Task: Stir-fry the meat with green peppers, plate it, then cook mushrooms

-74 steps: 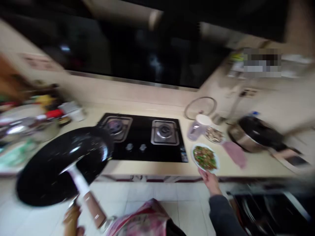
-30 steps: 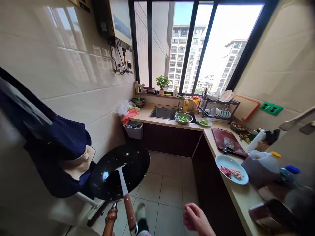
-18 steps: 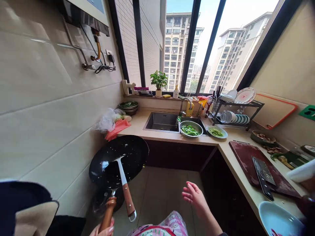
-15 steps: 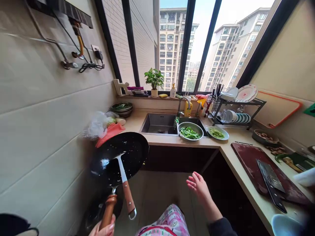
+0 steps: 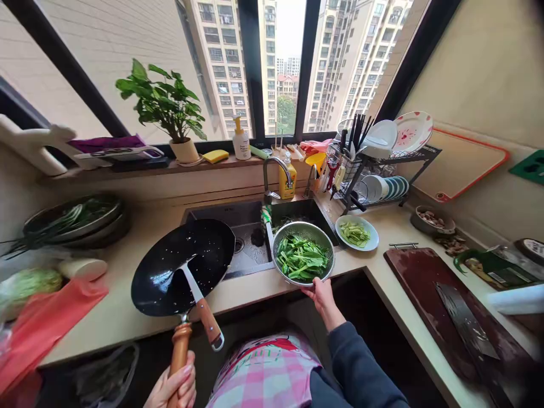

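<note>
My left hand (image 5: 176, 382) is closed around the wooden handle of a black wok (image 5: 155, 258), which it holds up over the counter's front edge and the sink's left side. A metal spatula (image 5: 208, 320) with a wooden handle lies in the wok, its handle sticking out over the rim. Small food bits cling to the wok's dark inside. My right hand (image 5: 323, 300) grips the near rim of a metal bowl (image 5: 297, 228) filled with cut green leafy vegetables (image 5: 302, 258). That bowl sits over the sink's front edge; the fingers under its rim are partly hidden.
Behind the bowl is a double sink (image 5: 250, 232) with a faucet (image 5: 276, 164). A plate of cut pale-green vegetables (image 5: 356, 234) stands to its right. Farther right, a cleaver (image 5: 465, 317) lies on a brown cutting board (image 5: 408, 266). A dish rack (image 5: 395, 161) stands behind.
I have come closer to the counter. My left hand has carried the wok forward toward the sink. My right hand, empty before, has reached out and taken hold of the metal bowl's rim.
</note>
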Demonstrator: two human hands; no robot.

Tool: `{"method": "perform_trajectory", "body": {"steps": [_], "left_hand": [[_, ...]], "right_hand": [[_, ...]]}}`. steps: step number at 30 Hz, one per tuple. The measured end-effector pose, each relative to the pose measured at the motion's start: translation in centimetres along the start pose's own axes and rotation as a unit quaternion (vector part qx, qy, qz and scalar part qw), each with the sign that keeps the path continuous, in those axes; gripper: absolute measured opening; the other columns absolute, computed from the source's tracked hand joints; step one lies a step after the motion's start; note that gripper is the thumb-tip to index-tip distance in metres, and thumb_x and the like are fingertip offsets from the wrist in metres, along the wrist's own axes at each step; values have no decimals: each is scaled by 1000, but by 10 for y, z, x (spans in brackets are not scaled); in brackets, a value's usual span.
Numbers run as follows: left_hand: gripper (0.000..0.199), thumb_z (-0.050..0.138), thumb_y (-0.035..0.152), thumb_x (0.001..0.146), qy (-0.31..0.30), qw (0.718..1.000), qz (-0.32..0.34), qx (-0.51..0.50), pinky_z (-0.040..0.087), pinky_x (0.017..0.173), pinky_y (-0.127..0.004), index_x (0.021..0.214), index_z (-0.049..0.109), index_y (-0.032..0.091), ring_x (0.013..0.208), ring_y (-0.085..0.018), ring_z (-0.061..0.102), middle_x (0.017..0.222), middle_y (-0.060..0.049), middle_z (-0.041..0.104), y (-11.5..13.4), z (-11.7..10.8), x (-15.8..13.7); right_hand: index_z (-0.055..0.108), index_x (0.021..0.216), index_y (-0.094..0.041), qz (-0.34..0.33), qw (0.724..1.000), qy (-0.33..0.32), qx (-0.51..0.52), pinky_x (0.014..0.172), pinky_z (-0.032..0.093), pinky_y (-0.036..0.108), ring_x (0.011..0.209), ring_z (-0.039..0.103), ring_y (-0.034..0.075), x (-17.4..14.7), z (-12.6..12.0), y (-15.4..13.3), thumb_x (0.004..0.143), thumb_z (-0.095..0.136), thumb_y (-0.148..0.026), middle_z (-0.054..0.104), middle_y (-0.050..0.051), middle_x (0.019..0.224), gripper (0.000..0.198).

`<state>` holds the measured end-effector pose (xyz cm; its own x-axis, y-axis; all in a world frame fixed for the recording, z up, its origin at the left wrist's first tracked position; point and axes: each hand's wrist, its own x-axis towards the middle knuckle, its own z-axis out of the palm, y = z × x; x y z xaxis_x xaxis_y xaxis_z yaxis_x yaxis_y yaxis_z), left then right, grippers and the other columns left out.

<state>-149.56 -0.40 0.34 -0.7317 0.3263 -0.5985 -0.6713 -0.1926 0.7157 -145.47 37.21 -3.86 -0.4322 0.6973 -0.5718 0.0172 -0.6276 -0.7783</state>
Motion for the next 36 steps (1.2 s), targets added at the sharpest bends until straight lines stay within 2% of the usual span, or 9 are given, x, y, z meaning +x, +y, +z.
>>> {"method": "perform_trajectory", "body": {"steps": [9,14,17,20,25,29,31,34,36], "left_hand": [[37,75,32,65,-86,992,-75,56,35,36,-18,83,46,19,30,-3,36,46,12,42,59,7,121],[36,74,35,66,-133,977,-129,102,37,37,-17,80,45,18,31,-4,38,46,11,44,86,-18,169],[34,72,36,67,-157,967,-147,135,37,36,-17,78,45,18,32,-4,39,47,10,45,107,-33,191],[33,71,36,66,-176,955,-168,167,36,35,-16,76,45,18,32,-4,40,47,8,47,130,-42,211],[41,73,41,56,-153,937,-210,233,36,34,-17,72,42,20,32,-4,37,45,10,44,148,-43,246],[45,71,51,52,-129,913,-232,310,39,38,-21,69,41,21,34,-7,40,45,9,44,153,-34,260],[44,66,57,57,-128,866,-211,434,43,44,-27,65,42,21,39,-13,48,45,6,47,163,-27,260],[41,68,54,56,-111,751,-126,639,46,60,-38,53,43,21,56,-26,60,44,1,46,185,-14,258],[41,72,46,52,-80,718,-88,686,44,69,-43,45,40,21,66,-33,61,46,-1,45,199,-2,258]], "right_hand": [[48,91,-20,20,993,113,-9,56,57,36,52,64,18,10,-55,-27,57,59,-14,63,-3,63,36],[51,99,-19,82,982,163,-43,57,56,35,64,69,24,-26,-49,-11,62,74,-42,68,7,76,50],[55,104,-15,129,979,118,-106,58,56,32,67,69,23,-56,-12,0,60,76,-51,69,12,83,61],[59,104,-15,97,979,19,-180,59,55,29,66,68,20,-55,47,-13,60,77,-49,69,11,85,59],[59,107,-17,-102,941,-86,-312,65,54,32,79,66,20,23,149,-104,68,67,-49,66,10,97,52],[48,126,-15,-280,837,6,-471,80,51,39,90,63,22,101,215,-183,73,60,-46,60,14,113,62],[45,130,-14,-306,786,20,-537,87,47,40,94,61,23,130,240,-207,75,58,-43,59,16,118,64],[47,128,-14,-308,736,1,-603,87,45,39,97,61,25,151,263,-220,77,57,-42,61,15,114,59],[50,122,-13,-312,709,7,-632,84,46,39,97,60,26,149,270,-219,78,55,-42,64,15,109,53]]}}
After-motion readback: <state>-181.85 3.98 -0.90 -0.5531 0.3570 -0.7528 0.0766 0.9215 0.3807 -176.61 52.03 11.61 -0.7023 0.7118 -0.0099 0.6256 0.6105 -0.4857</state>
